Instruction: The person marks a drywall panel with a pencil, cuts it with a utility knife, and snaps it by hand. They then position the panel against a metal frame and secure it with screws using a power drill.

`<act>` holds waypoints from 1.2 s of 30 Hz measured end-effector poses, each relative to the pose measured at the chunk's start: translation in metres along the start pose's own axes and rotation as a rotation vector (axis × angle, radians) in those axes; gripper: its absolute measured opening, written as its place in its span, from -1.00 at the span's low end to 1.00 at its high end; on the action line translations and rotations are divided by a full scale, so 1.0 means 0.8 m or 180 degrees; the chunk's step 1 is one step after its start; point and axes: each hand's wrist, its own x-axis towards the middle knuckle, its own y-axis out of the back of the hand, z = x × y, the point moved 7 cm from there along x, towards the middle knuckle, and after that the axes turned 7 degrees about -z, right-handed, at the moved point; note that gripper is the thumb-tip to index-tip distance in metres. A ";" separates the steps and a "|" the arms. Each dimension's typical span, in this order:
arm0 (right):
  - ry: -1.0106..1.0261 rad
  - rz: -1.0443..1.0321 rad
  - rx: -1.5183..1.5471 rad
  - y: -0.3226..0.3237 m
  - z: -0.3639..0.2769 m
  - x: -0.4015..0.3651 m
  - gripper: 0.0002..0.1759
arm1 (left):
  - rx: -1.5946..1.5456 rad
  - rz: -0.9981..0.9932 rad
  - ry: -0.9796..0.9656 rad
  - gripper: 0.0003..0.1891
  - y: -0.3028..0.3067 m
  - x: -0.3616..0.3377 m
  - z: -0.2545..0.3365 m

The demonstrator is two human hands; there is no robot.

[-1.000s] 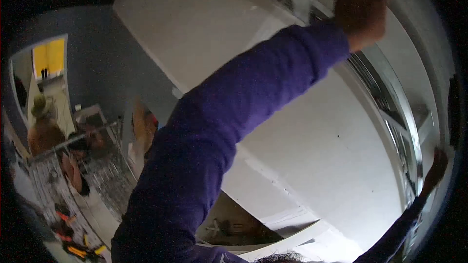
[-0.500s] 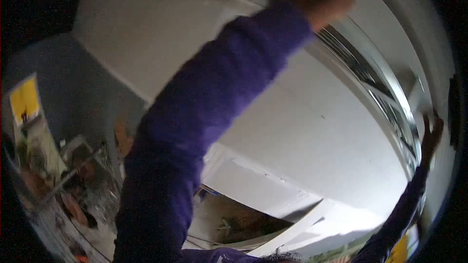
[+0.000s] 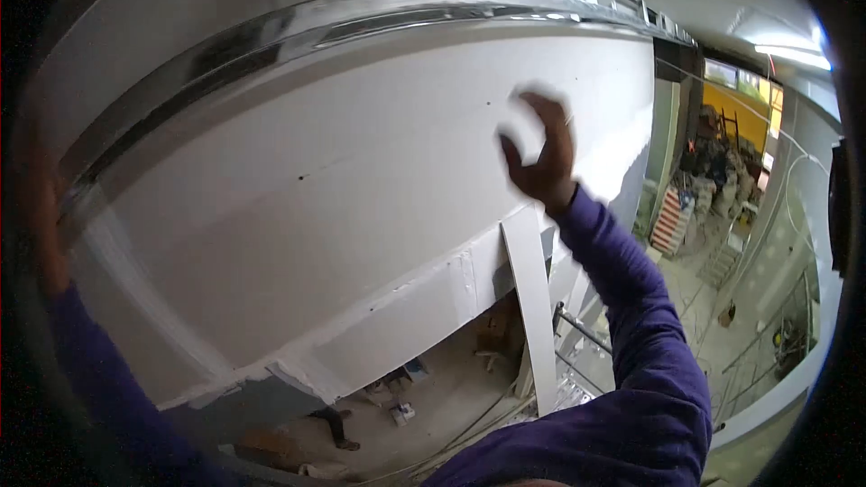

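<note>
My right hand [image 3: 544,149] is raised in front of a white wall panel [image 3: 388,171]. Its thumb and fingers are curved apart, and nothing shows between them. Motion blurs it a little. At the far left edge, dark and smeared, my left hand [image 3: 41,207] is up near the lower end of a shiny metal channel [image 3: 388,13]. Its fingers cannot be made out. Along the top of the panel the channel runs in a long curve. Both arms wear purple sleeves [image 3: 631,298].
Below the panel's lower edge, a floor with clutter and a person's leg [image 3: 338,428] show. A narrow white board strip [image 3: 530,307] stands tilted beside metal bars [image 3: 586,334]. Farther right, sacks [image 3: 722,189] are piled by a red-and-white striped object [image 3: 669,221]. A lit tube lamp [image 3: 794,56] hangs overhead.
The view has swung to the right. My left arm, large across the middle before, is at the left edge; my right hand has gone from the far right to nearer the centre.
</note>
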 end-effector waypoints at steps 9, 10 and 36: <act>-0.1063 -0.4429 0.3128 -0.098 -0.172 -0.484 -0.55 | -0.0129 0.0049 0.0111 -0.39 0.120 -0.172 0.063; -0.1001 -0.4483 0.3354 -0.081 -0.191 -0.505 -0.59 | -0.0081 -0.0259 0.0193 -0.28 0.129 -0.245 0.063; 0.3761 -0.5020 0.3782 -0.068 -0.709 -0.429 -0.51 | 0.1836 -0.2634 0.7176 -0.48 1.089 -1.098 0.615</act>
